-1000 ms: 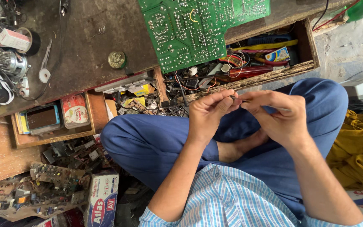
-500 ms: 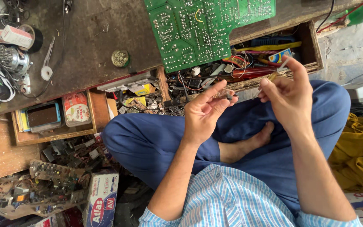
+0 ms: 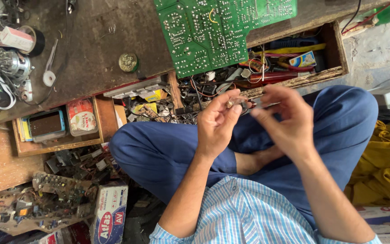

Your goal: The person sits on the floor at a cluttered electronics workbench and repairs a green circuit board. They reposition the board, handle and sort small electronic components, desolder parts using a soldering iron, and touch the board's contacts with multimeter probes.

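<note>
- Head view: left hand (image 3: 217, 129) pinches a small clear component (image 3: 236, 102) at its fingertips, above the lap.
- Right hand (image 3: 285, 119) just beside it, fingers loosely curled, holding nothing I can make out.
- Green circuit board (image 3: 217, 31) lies on the dark surface (image 3: 100, 40), overhanging an open drawer (image 3: 335, 49) of wires.

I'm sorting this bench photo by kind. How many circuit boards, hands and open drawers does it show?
Green circuit board: 1
Brown populated circuit board: 1
Hands: 2, the left hand pinching a small part, the right hand beside it
Open drawers: 2, left drawer, right drawer
Total: 6
</note>
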`<control>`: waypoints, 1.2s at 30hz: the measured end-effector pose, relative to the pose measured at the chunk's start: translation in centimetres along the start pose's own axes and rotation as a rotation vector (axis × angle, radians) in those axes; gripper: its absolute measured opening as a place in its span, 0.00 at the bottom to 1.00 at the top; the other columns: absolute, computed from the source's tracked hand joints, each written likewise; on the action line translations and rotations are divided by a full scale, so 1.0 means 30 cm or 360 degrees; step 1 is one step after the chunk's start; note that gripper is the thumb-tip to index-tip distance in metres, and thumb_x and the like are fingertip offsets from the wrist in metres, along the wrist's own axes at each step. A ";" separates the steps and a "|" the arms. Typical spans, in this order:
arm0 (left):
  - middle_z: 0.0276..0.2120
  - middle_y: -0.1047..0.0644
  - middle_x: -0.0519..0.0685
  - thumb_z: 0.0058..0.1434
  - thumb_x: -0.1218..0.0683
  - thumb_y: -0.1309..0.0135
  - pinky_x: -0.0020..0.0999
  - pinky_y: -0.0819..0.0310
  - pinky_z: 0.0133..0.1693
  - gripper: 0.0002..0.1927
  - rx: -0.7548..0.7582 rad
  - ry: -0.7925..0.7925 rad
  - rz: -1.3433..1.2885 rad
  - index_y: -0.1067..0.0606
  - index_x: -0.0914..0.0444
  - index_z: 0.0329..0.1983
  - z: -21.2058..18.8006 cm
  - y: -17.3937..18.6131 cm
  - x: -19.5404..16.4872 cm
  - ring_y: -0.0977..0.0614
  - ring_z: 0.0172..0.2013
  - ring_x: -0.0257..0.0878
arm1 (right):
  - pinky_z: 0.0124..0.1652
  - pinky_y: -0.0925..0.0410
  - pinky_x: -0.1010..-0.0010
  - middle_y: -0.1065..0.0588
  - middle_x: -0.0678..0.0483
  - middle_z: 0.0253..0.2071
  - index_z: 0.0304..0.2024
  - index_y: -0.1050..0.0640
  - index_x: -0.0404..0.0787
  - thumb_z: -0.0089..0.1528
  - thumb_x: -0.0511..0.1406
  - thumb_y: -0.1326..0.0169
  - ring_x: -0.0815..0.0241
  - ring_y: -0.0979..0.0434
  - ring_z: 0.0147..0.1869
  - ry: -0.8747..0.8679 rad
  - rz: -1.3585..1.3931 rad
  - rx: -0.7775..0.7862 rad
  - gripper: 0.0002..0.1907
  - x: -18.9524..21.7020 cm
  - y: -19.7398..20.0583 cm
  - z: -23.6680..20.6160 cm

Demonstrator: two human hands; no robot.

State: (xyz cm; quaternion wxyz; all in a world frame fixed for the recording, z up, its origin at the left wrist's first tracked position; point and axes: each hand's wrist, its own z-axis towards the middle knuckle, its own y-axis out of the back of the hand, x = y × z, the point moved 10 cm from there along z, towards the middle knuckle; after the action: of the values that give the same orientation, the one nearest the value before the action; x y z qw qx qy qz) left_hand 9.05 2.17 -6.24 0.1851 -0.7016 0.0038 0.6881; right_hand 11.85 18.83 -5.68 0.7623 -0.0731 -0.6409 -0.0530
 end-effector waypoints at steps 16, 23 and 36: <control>0.55 0.22 0.60 0.75 0.60 0.54 0.41 0.21 0.60 0.22 -0.0059 0.0331 -0.0399 0.35 0.74 0.69 -0.035 -0.027 0.009 0.18 0.54 0.46 | 0.56 0.27 0.72 0.22 0.47 0.58 0.59 0.24 0.30 0.65 0.22 0.43 0.62 0.22 0.56 -0.0347 0.0729 0.0203 0.18 -0.174 -0.081 -0.035; 0.49 0.18 0.58 0.73 0.55 0.48 0.36 0.17 0.53 0.21 -0.0020 0.0240 0.0171 0.29 0.74 0.63 -0.045 -0.038 -0.082 0.15 0.49 0.42 | 0.54 0.25 0.67 0.21 0.45 0.51 0.60 0.24 0.30 0.70 0.27 0.45 0.58 0.19 0.53 -0.0395 0.0983 0.0164 0.15 -0.213 -0.071 -0.044; 0.35 0.15 0.51 0.70 0.51 0.43 0.26 0.17 0.36 0.15 -0.0096 0.0214 0.0408 0.21 0.69 0.46 -0.028 -0.023 -0.099 0.14 0.33 0.34 | 0.49 0.24 0.68 0.20 0.47 0.47 0.54 0.21 0.32 0.73 0.34 0.48 0.60 0.18 0.47 -0.0670 0.1467 0.0121 0.12 -0.278 -0.113 -0.059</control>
State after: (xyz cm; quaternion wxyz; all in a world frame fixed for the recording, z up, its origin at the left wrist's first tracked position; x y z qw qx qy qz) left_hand 9.89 1.85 -3.22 0.0738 -0.7453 0.0850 0.6572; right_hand 11.53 15.09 -14.03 0.5629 -0.3296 -0.6833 0.3282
